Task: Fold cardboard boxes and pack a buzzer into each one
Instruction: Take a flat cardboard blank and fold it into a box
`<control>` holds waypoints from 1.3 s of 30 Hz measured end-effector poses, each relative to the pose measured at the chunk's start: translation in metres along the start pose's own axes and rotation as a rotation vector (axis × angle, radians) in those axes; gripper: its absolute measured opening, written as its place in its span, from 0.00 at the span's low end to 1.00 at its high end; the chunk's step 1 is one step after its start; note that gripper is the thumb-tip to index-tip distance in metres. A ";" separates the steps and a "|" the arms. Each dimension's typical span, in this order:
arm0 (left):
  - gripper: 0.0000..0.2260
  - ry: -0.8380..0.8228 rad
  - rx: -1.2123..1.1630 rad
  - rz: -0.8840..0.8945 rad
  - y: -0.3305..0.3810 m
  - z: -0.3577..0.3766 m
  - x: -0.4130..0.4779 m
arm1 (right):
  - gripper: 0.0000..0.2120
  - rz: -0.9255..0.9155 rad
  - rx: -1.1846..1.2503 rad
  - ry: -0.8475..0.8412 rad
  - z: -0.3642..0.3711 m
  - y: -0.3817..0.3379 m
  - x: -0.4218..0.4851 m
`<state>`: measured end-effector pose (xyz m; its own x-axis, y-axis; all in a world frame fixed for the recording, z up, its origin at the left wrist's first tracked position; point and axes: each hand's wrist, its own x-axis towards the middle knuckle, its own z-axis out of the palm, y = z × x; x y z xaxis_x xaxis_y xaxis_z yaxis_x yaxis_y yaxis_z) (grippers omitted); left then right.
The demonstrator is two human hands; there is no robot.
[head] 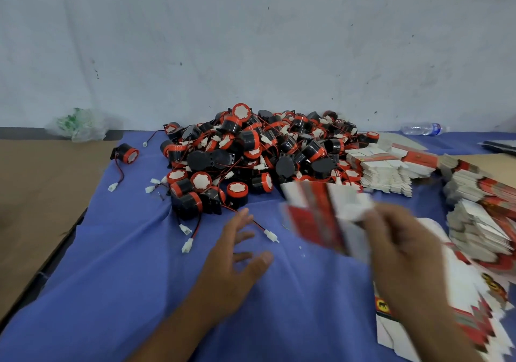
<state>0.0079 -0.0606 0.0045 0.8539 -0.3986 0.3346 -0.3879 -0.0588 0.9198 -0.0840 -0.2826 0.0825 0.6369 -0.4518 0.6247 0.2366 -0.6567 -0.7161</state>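
A large heap of black-and-red buzzers [251, 149] with red wires and white plugs lies on the blue cloth [134, 264] at the back middle. My right hand [399, 247] grips a flat red-and-white cardboard box blank [318, 216], held above the cloth and blurred by motion. My left hand [237, 258] hovers over the cloth just in front of the heap, fingers spread and holding nothing. Stacks of flat box blanks [474, 222] lie along the right side.
One stray buzzer [127, 153] sits left of the heap. Brown cardboard [36, 194] covers the left of the table. A crumpled plastic bag [79, 124] and a water bottle [421, 128] lie against the white wall. Loose white plugs [187, 246] rest near my left hand.
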 end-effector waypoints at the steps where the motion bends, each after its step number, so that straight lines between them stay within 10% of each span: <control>1: 0.37 0.005 -0.018 0.005 0.000 0.001 0.000 | 0.12 0.080 0.095 -0.060 0.026 -0.016 -0.003; 5: 0.46 0.098 0.132 -0.059 0.003 -0.006 0.002 | 0.12 0.384 0.546 -0.273 0.079 -0.008 -0.015; 10: 0.38 0.272 0.382 -0.106 -0.009 -0.020 0.008 | 0.09 0.292 0.695 -0.460 0.095 0.001 -0.021; 22: 0.55 -0.007 0.278 -0.070 -0.002 -0.008 -0.004 | 0.25 -0.080 0.269 -0.734 0.104 0.008 -0.033; 25: 0.46 0.022 0.205 -0.107 0.001 -0.011 0.000 | 0.24 -0.154 0.260 -0.716 0.110 0.010 -0.037; 32: 0.43 -0.036 0.245 0.012 0.012 -0.018 0.000 | 0.24 0.082 0.256 -0.700 0.104 0.014 -0.028; 39: 0.32 -0.109 0.000 -0.121 0.010 -0.027 0.007 | 0.27 0.353 0.839 -0.958 0.091 0.021 -0.017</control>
<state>0.0198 -0.0391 0.0217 0.8520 -0.4852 0.1968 -0.2839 -0.1123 0.9522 -0.0234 -0.2337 0.0288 0.9389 0.3106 0.1483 0.1110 0.1344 -0.9847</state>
